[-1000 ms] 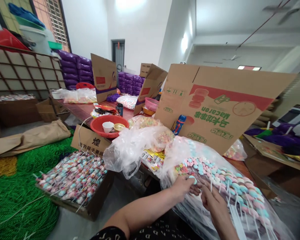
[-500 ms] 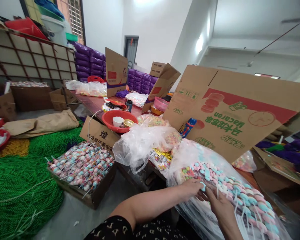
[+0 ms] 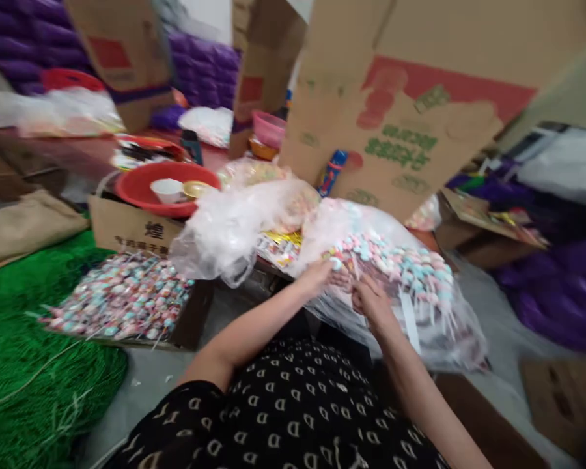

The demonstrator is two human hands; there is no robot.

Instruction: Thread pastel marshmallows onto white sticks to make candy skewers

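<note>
My left hand [image 3: 326,276] is closed at the near edge of a clear plastic bag, with a pale blue and white marshmallow [image 3: 336,264] at its fingertips. Just to its right, my right hand [image 3: 371,298] is closed too, its fingers pinched together. A thin pale line like a stick shows by those fingers, but blur hides what they hold. Pink, blue and white marshmallow skewers [image 3: 427,277] lie in rows on the plastic, right of my hands, their white sticks pointing towards me. Loose marshmallows [image 3: 366,246] lie behind my hands.
On the left stands a carton of wrapped marshmallow sticks [image 3: 127,296], beside green netting [image 3: 14,365]. A red basin [image 3: 137,189] holds a white bowl [image 3: 168,190]. Crumpled plastic bags [image 3: 224,228] lie left of my hands. A large Macaron carton [image 3: 342,98] and a blue tube [image 3: 332,172] stand behind.
The view has tilted down and swung right, so my hands appear further up and left and more of my patterned clothing shows. Both hands stay close together, the marshmallow still in the left.
</note>
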